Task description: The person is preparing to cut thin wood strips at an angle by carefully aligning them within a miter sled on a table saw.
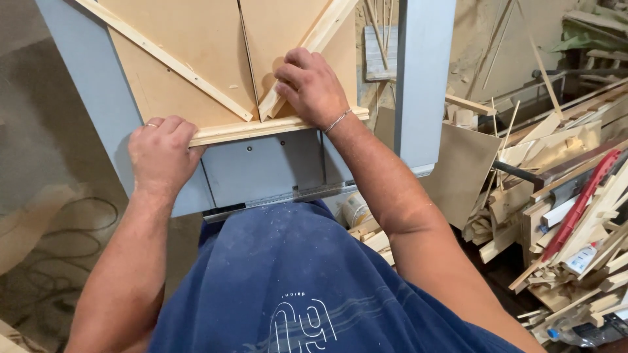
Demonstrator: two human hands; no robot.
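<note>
A brown fibreboard jig (190,59) with pale wooden guide strips lies on a grey machine table (261,167). My left hand (160,153) grips the near wooden strip (261,129) at its left end, fingers curled over the edge. My right hand (313,85) presses down on a slanted wooden strip (327,33) where it meets the near strip. Another diagonal strip (163,59) runs across the left of the board. A metal ruler (288,196) runs along the table's near edge.
A heap of offcut wooden slats and boards (562,216) fills the right side, with a red tool (582,202) lying in it. A grey upright panel (422,78) stands right of the jig. Dark cables (72,242) lie on the dusty floor at left.
</note>
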